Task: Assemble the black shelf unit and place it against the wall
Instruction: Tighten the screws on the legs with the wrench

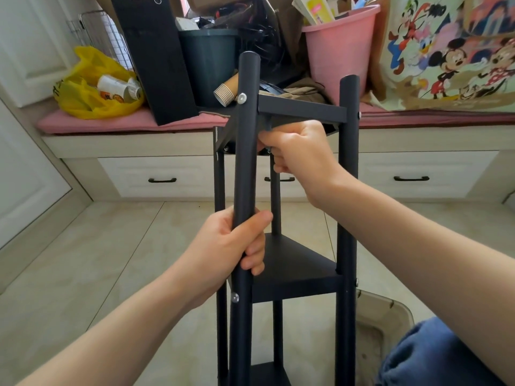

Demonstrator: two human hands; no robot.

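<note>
Black shelf unit (pixel 295 263), centre frame: fastening top shelf (pixel 301 109). Left hand (pixel 237 246) grip clamped on front post (pixel 245 162); right hand (pixel 302 154) grip closed round half-hidden tool (pixel 269 149). Next, likely: tighten joint.

Home (cushioned drawer bench (pixel 133 121))

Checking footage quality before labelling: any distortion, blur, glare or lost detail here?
Head view: wide-angle bending bows the bench front and splays the forearms; soft daylight, no hard shadows; left hand and right hand sharp, no motion blur; posts of the black shelf unit lose detail in darkness; glare on the screw head.
</note>
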